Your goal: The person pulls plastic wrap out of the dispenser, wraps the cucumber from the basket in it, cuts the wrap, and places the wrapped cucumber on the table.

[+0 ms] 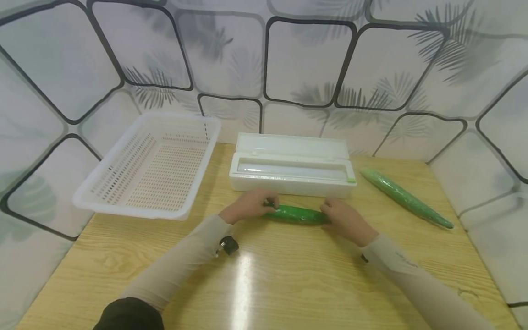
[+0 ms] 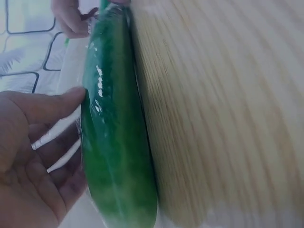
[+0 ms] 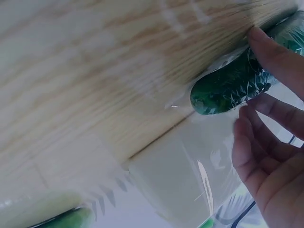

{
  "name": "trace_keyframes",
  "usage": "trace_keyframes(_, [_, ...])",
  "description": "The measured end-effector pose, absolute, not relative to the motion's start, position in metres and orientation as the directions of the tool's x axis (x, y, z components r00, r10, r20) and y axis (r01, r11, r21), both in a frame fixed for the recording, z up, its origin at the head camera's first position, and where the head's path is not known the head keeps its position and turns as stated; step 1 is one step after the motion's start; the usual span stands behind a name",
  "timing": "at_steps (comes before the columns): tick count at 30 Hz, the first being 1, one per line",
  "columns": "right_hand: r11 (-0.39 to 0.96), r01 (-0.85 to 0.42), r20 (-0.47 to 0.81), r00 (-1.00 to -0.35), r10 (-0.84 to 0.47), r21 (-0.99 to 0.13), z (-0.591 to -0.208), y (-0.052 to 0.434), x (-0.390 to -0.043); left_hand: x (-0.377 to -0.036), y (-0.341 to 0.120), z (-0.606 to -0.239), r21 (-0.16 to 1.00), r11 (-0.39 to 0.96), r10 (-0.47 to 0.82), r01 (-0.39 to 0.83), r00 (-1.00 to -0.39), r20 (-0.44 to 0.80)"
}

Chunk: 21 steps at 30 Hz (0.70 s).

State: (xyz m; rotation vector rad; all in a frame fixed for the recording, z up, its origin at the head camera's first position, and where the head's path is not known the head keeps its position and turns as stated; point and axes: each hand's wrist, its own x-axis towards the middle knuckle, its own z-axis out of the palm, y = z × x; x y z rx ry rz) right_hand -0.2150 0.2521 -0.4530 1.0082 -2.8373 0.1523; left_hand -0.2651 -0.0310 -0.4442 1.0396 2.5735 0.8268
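While both hands' grip (image 1: 249, 206) (image 1: 344, 219) pinches the wrapped cucumber (image 1: 297, 214), basket (image 1: 103, 201) bare.

No readable text, label, brand, number or sign shows anywhere; the far wall (image 1: 288, 59) carries only a leaf pattern.

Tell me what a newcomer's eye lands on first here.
First, the glossy green cucumber wrapped in clear film, lying mid-table between the left hand and right hand, which touch its two ends. Just behind it sits the open white plastic film-dispenser box. A white perforated plastic basket stands at the left, and a second film-wrapped green cucumber lies at the right.
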Motion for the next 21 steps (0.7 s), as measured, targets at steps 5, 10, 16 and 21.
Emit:
trace_keyframes(5, [0.772,-0.636,0.152,-0.763,-0.628,-0.007,-0.456,0.252,-0.215,-0.266,-0.032,-0.444,0.660,0.549,0.700,0.512,-0.714,-0.029])
trace_keyframes(10, [0.787,-0.617,0.127,-0.781,-0.611,-0.005,-0.455,0.251,-0.214,-0.273,-0.037,-0.443,0.700,0.492,0.742,0.517,-0.670,-0.026])
trace_keyframes(16, [0.785,-0.619,0.125,-0.780,-0.613,-0.009,-0.454,0.251,-0.212,-0.278,-0.043,-0.441,0.713,0.508,0.711,0.484,-0.703,-0.030])
trace_keyframes(21, [0.787,-0.617,0.107,-0.783,-0.613,-0.007,-0.454,0.251,-0.213,-0.275,-0.045,-0.432,0.581,0.553,0.640,0.597,-0.751,0.164])
